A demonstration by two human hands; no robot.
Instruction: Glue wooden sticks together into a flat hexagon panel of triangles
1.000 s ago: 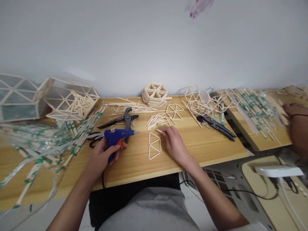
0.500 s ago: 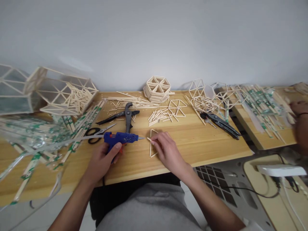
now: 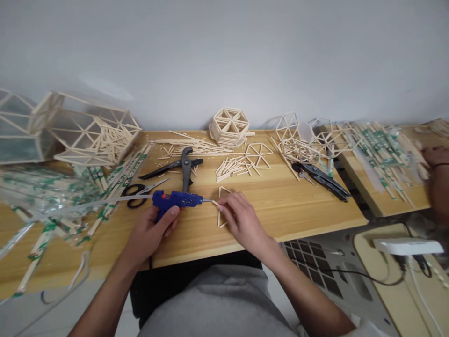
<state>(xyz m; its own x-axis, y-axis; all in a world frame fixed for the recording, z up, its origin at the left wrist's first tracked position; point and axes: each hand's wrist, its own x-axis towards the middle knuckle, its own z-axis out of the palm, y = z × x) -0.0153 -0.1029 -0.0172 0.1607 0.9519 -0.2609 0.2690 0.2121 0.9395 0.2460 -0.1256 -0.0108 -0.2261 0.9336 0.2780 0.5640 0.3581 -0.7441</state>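
Clutter rings the working spot: black scissors (image 3: pixel 140 189) and pliers (image 3: pixel 183 166) lie just behind the blue glue gun (image 3: pixel 175 200), loose sticks (image 3: pixel 231 167) and a stacked hexagon (image 3: pixel 229 125) sit further back, and wrapped chopsticks (image 3: pixel 52 196) sprawl over the left end. A 2nd pair of pliers (image 3: pixel 321 177) lies to the right, beside lattice frames (image 3: pixel 301 140).

The left hand (image 3: pixel 150 231) is closed round the glue gun's grip, nozzle pointing right. The right hand (image 3: pixel 242 220) pinches a short stick (image 3: pixel 215 202) whose end meets the nozzle tip, over a triangle frame (image 3: pixel 221 206) lying flat, partly under that hand.

Bare wood runs from the hands to the near edge of the surface (image 3: pixel 280 206) and off rightward. At far right another person's hand (image 3: pixel 435 157) rests on a 2nd board (image 3: pixel 386 196). A plain white wall (image 3: pixel 224 56) backs everything.
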